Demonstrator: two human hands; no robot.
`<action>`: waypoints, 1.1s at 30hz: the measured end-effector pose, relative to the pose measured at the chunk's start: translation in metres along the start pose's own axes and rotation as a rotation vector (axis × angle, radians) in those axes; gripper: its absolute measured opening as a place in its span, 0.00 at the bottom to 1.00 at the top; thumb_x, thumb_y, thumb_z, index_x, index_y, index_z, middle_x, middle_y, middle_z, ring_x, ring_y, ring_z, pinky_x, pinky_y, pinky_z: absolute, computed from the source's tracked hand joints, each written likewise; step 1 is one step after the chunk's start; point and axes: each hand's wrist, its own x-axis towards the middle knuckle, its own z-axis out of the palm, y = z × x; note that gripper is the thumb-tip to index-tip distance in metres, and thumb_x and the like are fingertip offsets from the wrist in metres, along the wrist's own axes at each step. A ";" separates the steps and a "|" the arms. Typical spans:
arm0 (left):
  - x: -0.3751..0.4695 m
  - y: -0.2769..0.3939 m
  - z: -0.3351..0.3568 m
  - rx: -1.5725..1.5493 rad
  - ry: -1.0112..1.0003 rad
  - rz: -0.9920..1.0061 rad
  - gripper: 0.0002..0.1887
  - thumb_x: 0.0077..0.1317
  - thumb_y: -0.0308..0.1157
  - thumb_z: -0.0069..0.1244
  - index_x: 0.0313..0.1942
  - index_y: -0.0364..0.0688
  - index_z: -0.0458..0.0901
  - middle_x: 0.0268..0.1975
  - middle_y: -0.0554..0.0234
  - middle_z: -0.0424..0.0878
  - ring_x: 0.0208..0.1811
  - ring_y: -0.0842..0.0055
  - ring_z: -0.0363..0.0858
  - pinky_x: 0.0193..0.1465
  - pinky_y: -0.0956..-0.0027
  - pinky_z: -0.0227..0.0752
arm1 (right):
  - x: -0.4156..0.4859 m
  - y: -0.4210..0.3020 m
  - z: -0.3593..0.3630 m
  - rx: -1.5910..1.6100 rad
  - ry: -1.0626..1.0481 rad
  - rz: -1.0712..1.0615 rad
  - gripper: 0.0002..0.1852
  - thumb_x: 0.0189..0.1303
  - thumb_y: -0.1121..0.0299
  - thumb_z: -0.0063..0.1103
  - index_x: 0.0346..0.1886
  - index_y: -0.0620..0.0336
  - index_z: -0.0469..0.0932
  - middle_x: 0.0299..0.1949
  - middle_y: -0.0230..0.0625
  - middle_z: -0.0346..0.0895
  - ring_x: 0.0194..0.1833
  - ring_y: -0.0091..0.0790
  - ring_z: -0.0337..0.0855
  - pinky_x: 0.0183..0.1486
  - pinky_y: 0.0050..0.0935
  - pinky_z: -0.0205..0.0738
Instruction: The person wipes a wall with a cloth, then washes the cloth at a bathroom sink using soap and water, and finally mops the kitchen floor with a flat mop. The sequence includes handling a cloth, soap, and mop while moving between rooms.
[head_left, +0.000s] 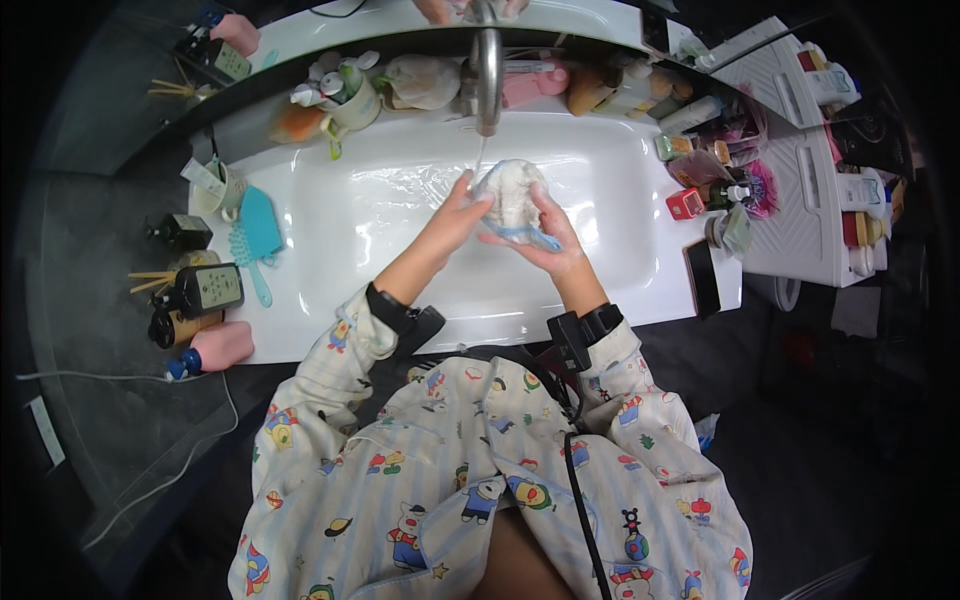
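Note:
A wet white fluffy cloth item (511, 187) with light blue edging is held between my two hands above the washbasin (630, 225). My left hand (459, 217) grips its left edge, thumb against the pile. From the right and below, my right hand (559, 232) supports it, with the thumb side on top and fingers partly hidden under it. A thin stream of water (481, 154) runs from the metal faucet (489, 82) close to my left fingertips. Shallow water glistens in the white basin.
Bottles, including a pink pump bottle (221, 346), and a turquoise brush (259, 279) line the left ledge. A cup of tubes (356, 105) stands behind. On the right ledge lie a phone (702, 279), a red box (684, 203) and toiletries. A mirror runs along the back.

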 end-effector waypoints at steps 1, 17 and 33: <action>-0.004 -0.004 0.001 -0.212 -0.070 -0.107 0.25 0.64 0.36 0.47 0.58 0.35 0.62 0.55 0.48 0.69 0.56 0.66 0.69 0.57 0.67 0.62 | 0.003 0.004 -0.004 -0.086 -0.005 0.008 0.25 0.65 0.54 0.44 0.62 0.50 0.59 0.59 0.40 0.64 0.59 0.47 0.66 0.59 0.66 0.53; -0.008 -0.017 -0.007 -0.605 -0.117 -0.149 0.17 0.62 0.31 0.47 0.50 0.35 0.71 0.48 0.61 0.75 0.48 0.76 0.74 0.48 0.69 0.68 | -0.003 0.023 0.030 -0.510 0.376 -0.415 0.15 0.67 0.65 0.38 0.49 0.66 0.69 0.47 0.38 0.72 0.51 0.32 0.72 0.54 0.30 0.66; -0.015 -0.002 -0.005 -0.595 -0.193 -0.112 0.17 0.68 0.36 0.40 0.55 0.40 0.64 0.50 0.61 0.71 0.51 0.73 0.72 0.54 0.63 0.68 | -0.017 0.015 0.054 -1.472 -0.159 -0.308 0.42 0.54 0.59 0.59 0.69 0.48 0.44 0.66 0.42 0.46 0.64 0.38 0.53 0.59 0.33 0.59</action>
